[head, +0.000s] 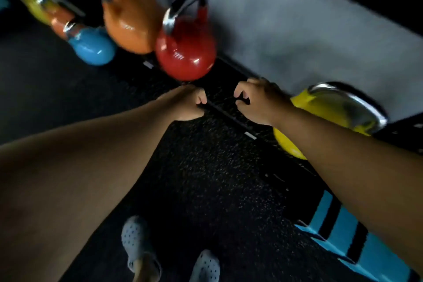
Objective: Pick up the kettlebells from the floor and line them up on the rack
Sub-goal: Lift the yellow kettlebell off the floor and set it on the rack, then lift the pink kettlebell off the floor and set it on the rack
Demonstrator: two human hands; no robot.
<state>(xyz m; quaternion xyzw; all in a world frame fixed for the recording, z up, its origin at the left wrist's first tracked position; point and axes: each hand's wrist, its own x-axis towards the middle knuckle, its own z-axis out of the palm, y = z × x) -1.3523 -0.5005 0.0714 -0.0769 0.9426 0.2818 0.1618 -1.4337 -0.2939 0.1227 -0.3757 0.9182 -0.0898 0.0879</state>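
A red kettlebell (185, 52) with a steel handle stands on the low black rack (226, 115) by the wall, just beyond my hands. In line with it to the left are an orange kettlebell (130, 25) and a blue kettlebell (92, 47). A yellow kettlebell (320, 107) sits to the right, partly hidden behind my right forearm. My left hand (185, 103) is a loose fist, holding nothing, below the red kettlebell. My right hand (258, 101) has its fingers curled in, with nothing in it, beside the yellow one. The picture is blurred.
More orange and yellow-green kettlebells (41, 7) run off to the upper left. A grey wall (297, 18) backs the rack. A blue-and-black striped object (343, 231) lies at the lower right. My feet in grey clogs (137, 242) stand on dark speckled flooring.
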